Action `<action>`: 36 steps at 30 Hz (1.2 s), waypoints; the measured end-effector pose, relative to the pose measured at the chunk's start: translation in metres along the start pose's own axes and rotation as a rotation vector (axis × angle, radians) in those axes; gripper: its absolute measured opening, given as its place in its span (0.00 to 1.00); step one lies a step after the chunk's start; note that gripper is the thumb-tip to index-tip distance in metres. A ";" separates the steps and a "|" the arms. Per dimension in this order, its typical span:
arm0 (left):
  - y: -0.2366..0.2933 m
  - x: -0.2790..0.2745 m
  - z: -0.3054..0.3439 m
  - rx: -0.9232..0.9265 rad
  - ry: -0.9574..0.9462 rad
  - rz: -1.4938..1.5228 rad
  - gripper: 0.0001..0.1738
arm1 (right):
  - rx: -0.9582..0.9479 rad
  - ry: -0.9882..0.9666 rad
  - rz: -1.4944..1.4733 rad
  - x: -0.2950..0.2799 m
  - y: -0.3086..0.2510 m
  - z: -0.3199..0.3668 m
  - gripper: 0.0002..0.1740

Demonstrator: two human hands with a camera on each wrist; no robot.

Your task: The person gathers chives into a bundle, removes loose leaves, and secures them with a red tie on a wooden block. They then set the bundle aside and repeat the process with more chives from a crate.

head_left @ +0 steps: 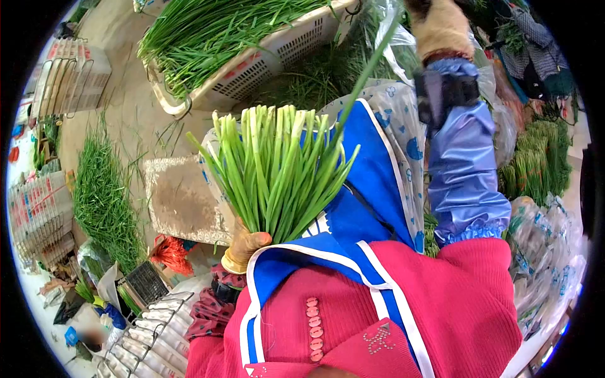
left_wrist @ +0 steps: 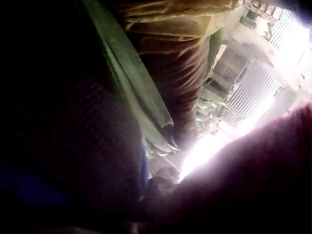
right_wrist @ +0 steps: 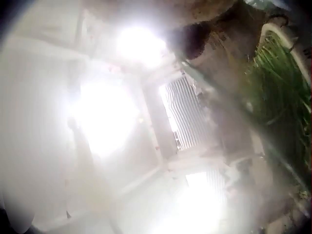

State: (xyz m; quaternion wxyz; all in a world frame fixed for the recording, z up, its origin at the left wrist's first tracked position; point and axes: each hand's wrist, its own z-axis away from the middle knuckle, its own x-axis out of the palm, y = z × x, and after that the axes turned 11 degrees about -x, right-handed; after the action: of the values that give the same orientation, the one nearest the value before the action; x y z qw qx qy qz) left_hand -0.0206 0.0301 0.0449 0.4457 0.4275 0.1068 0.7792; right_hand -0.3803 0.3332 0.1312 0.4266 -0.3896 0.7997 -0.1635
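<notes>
The bunch of green stalks [head_left: 277,170] stands in front of the person's blue apron [head_left: 378,145], its base in the left hand [head_left: 244,247]. Its long axis runs from 6 to 12 o'clock in the head view; the pale, fairly even ends point to 12, while outer stalks fan toward 10 and 1. The left thumb is curled against the base and the hand grips it there; the other fingers are hidden. One longer stalk [head_left: 363,79], blurred, slants from the bunch toward 1 o'clock, near the right hand [head_left: 441,31]. That hand, out at 2 o'clock, is blurred and cut by the top edge, so I cannot tell whether its fingers pinch the stalk or are spread.

At 12 o'clock, past a gap with strewn greens, is the near wall of a white basket [head_left: 271,61]. A stained board [head_left: 183,205] at 8 o'clock has its right edge partly behind the bunch. Bare floor [head_left: 126,107] gives room at 10 o'clock; at 3, the apron and a dotted plastic sheet [head_left: 409,138] sit close
</notes>
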 end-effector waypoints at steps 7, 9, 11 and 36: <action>0.018 0.022 0.010 -0.088 0.064 0.081 0.54 | 0.010 0.071 0.066 -0.007 0.032 0.008 0.16; 0.017 0.016 0.010 -0.129 0.067 0.096 0.55 | 0.229 -0.040 -0.311 -0.003 0.018 0.042 0.25; 0.007 0.010 0.000 0.070 0.010 -0.005 0.55 | 0.160 -0.364 -0.160 -0.004 0.010 0.103 0.40; 0.018 0.029 -0.034 0.099 -0.151 -0.503 0.36 | 0.837 -0.874 -1.624 0.090 -0.090 0.144 0.55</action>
State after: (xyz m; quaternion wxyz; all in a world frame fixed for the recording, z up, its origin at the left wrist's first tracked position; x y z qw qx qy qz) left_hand -0.0640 0.0497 0.0506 0.6106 0.4657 0.2139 0.6038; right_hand -0.2505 0.2173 0.0508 0.5441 -0.6604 -0.0552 -0.5145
